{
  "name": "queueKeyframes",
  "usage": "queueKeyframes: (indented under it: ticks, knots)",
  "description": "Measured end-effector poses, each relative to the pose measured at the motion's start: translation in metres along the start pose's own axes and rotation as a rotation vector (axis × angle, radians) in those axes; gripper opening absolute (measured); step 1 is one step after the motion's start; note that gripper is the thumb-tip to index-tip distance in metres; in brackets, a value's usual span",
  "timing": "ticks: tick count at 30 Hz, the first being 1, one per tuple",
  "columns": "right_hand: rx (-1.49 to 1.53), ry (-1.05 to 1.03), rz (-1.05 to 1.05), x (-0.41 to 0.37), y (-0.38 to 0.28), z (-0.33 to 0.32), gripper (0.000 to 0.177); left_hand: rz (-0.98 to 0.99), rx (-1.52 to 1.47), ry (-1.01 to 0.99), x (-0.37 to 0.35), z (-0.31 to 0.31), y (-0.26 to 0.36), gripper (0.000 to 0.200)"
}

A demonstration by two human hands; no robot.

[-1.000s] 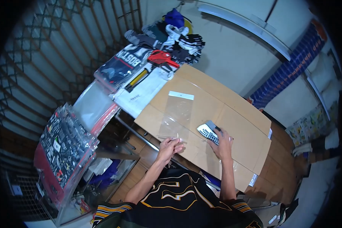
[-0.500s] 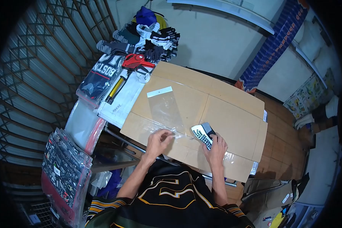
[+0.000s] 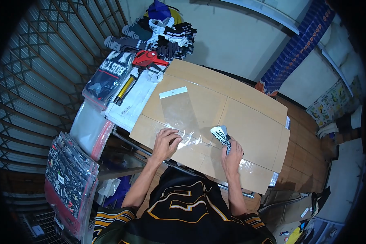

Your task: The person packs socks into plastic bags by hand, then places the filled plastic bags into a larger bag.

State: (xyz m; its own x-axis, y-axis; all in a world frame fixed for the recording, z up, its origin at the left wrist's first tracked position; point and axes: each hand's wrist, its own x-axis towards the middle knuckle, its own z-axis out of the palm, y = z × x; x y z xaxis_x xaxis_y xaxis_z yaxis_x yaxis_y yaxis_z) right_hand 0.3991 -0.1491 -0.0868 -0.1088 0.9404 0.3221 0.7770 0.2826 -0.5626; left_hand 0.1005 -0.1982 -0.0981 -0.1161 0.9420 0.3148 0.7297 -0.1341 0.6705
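A clear plastic bag [image 3: 179, 114] with a white header strip lies on the brown cardboard [image 3: 248, 118]. My left hand [image 3: 165, 143] is at the bag's near end, with thumb and fingers curled together around its edge. Over the cardboard to the right, my right hand [image 3: 232, 156] grips a folded sock [image 3: 220, 135], white with black marks and a grey part. The sock's upper end points away from me, and its lower end is hidden by my fingers.
A red tool [image 3: 148, 59] and a yellow-handled tool [image 3: 126, 89] lie left of the cardboard, beside a bagged dark jersey [image 3: 106, 79]. Socks [image 3: 166, 38] are piled behind them. More packaged clothing [image 3: 69, 179] hangs at the lower left.
The sock in my right hand has turned and now shows a narrower side. My left hand has moved slightly up and left, and the bag's near end has shifted and wrinkled.
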Motion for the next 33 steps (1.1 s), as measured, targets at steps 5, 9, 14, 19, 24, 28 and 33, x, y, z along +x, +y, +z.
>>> queueKeyframes:
  ticks: [5,9,14,19,24,28,33]
  knots:
    - [0.202,-0.008,-0.019,-0.006,-0.019,0.007,0.03,0.003,0.023,0.072,-0.002,0.012,0.013,0.014]
    - [0.278,-0.012,-0.202,-0.015,-0.026,0.013,0.031,-0.013,0.024,0.122,-0.004,0.027,0.028,0.011]
    - [0.197,-0.16,-0.378,-0.023,-0.031,0.008,0.032,-0.05,-0.008,0.14,-0.003,0.032,0.031,0.011]
    - [0.14,-0.262,-0.408,-0.018,-0.035,0.004,0.027,-0.055,-0.046,0.14,-0.005,0.031,0.026,0.012]
    - [0.081,-0.271,-0.367,-0.02,-0.032,0.005,0.043,-0.081,-0.127,0.164,-0.006,0.032,0.023,0.013]
    - [0.043,-0.251,-0.327,-0.021,-0.036,0.003,0.047,-0.039,-0.144,0.193,-0.008,0.033,0.021,0.012]
    - [-0.038,-0.249,-0.271,-0.021,-0.046,-0.001,0.046,-0.04,-0.137,0.159,-0.006,0.031,0.025,0.013]
